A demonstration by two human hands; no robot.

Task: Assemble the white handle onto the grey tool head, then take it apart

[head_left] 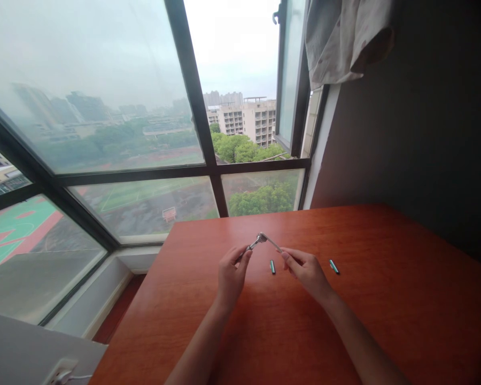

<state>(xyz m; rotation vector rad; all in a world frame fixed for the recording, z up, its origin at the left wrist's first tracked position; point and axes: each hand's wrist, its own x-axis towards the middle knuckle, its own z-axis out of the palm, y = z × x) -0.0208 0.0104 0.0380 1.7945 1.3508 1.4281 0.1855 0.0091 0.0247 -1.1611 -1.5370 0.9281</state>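
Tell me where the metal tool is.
Head view, centre: the metal tool is held between the left hand and right hand above the wooden table, a teal piece lying below it.

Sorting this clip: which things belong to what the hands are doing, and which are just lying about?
In use: bent metal piece, held at either end by left hand and right hand; probably the teal piece between the hands and the teal piece to their right.
Lying about: hanging cloth; socket with cable.
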